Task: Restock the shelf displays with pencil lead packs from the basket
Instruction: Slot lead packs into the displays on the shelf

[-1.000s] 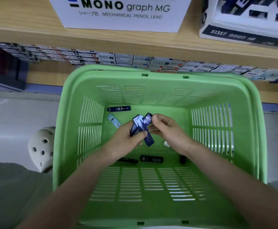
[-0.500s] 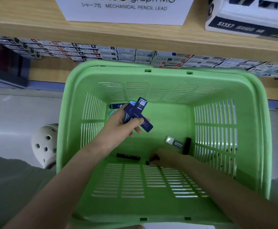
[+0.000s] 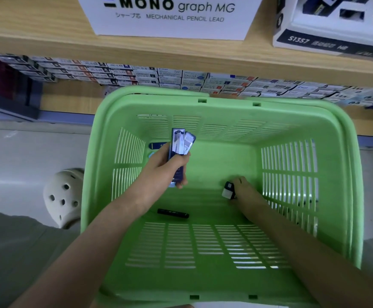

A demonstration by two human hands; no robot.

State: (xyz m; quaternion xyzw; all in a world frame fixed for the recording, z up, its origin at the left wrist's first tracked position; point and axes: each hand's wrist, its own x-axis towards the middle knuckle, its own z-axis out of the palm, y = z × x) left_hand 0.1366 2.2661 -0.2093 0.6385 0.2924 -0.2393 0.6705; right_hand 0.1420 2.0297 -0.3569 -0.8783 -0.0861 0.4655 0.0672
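Below, green basket (image 3: 227,103), black pack (image 3: 173,213) inside

white holed object (image 3: 62,196) | lower left | pale tiled floor (image 3: 25,152) beneath

Left hand (image 3: 165,167) and right hand (image 3: 243,190), both bare. Left forearm (image 3: 105,230) and right forearm (image 3: 292,236) are uncovered down to the lower frame edge. Plain grey cloth (image 3: 14,252), seemingly the person's garment, fills the lower left corner; a narrower grey patch sits at lower right.
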